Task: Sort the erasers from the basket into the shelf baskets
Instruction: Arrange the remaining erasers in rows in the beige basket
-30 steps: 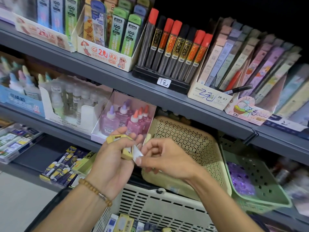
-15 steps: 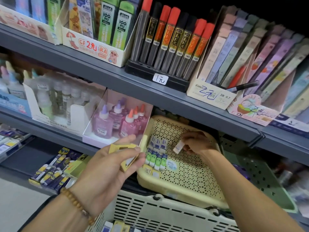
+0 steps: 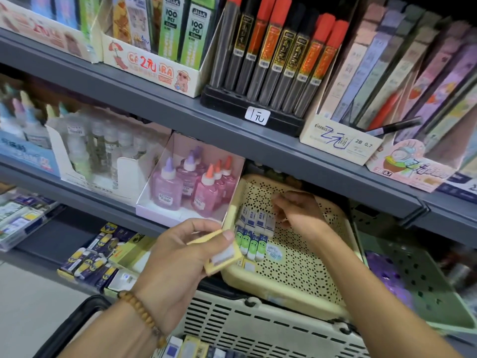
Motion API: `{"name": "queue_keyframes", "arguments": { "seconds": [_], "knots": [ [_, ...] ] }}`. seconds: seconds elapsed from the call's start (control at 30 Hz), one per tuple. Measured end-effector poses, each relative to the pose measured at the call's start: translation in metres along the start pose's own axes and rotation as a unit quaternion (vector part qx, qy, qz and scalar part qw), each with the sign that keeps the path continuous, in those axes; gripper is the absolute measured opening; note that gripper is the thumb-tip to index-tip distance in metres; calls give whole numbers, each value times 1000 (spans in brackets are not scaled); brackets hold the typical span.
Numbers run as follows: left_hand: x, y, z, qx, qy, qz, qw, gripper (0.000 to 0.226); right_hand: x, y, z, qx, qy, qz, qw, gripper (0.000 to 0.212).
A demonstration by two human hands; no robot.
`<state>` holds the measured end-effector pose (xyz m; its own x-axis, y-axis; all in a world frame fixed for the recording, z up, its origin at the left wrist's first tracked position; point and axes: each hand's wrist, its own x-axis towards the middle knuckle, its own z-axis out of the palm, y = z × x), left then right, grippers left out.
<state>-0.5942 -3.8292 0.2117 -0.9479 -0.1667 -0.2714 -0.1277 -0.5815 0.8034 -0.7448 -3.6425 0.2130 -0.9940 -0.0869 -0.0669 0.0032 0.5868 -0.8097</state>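
Two hands at the yellow basket (image 3: 304, 285), left hand (image 3: 180, 257) grip pinching a yellow box (image 3: 222, 254), right hand (image 3: 299, 213) grip unclear over erasers (image 3: 258, 220).

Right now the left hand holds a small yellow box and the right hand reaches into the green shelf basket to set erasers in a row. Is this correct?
Not quite. In the head view the right hand is in the cream-yellow perforated basket, by the row of erasers; the green basket sits beside it. The left hand does hold the yellow box.

Hands (image 3: 180, 259) over yellow basket (image 3: 296, 280)
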Motion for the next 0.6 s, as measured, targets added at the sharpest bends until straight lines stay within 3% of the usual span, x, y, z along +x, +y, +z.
{"name": "queue_keyframes", "arguments": {
  "seconds": [0.1,0.17,0.33,0.43,0.53,0.6],
  "knots": [
    [-1,0,4,-9,31,-8,999,31,-64,-34,11,68,-158,-80,982,36],
    [-1,-1,7,-29,46,-17,998,30,-94,-45,24,91,-202,-112,969,26],
    [-8,-6,13,-42,91,-26,995,15,-120,-53,35,113,-170,-56,977,14],
    [-11,0,15,-56,60,-12,997,9,-125,-55,33,113,-179,-42,976,11],
    [-10,4,16,-93,56,-6,994,19,-122,-54,30,138,-155,-30,978,10],
    [-9,5,15,-48,55,12,997,22,-119,-53,27,180,-143,-10,973,8]
  ]
}}
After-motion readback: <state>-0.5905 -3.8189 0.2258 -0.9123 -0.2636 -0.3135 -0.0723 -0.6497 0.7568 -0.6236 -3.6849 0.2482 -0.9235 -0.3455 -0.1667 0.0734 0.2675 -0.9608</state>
